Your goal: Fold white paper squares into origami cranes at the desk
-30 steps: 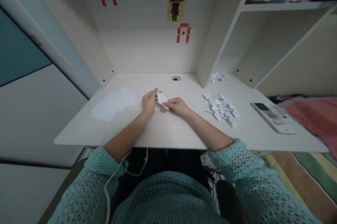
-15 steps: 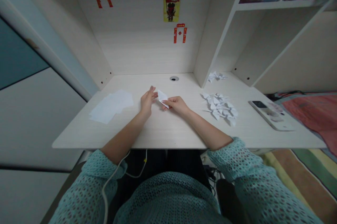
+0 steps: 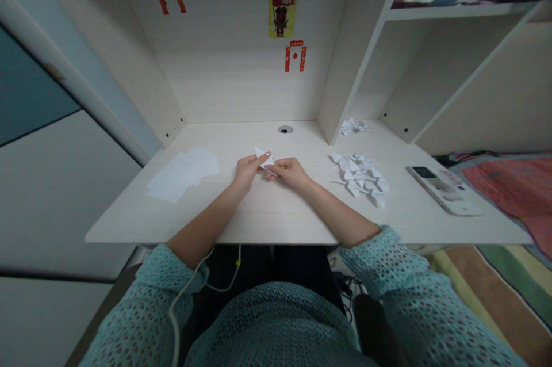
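Observation:
A small piece of white folded paper (image 3: pixel 259 153) is held between my two hands above the middle of the desk. My left hand (image 3: pixel 250 168) pinches it from the left, thumb lying across its face. From the right, my right hand (image 3: pixel 290 171) grips the lower corner between thumb and fingers. Part of the paper is covered by my fingers. To the left lies a spread stack of white paper sheets (image 3: pixel 183 174). On the right is a heap of folded white paper pieces (image 3: pixel 360 174), pointed in shape.
A smaller group of folded papers (image 3: pixel 354 126) sits behind, by the upright divider (image 3: pixel 366 56). A phone (image 3: pixel 444 190) lies at the desk's right side. A cable hole (image 3: pixel 285 129) is near the back panel. A white cable (image 3: pixel 176 315) hangs over my left sleeve.
My left hand has moved right and closed on the paper, its thumb now on top; before, its fingers were apart beside it. My right hand keeps its hold in nearly the same place.

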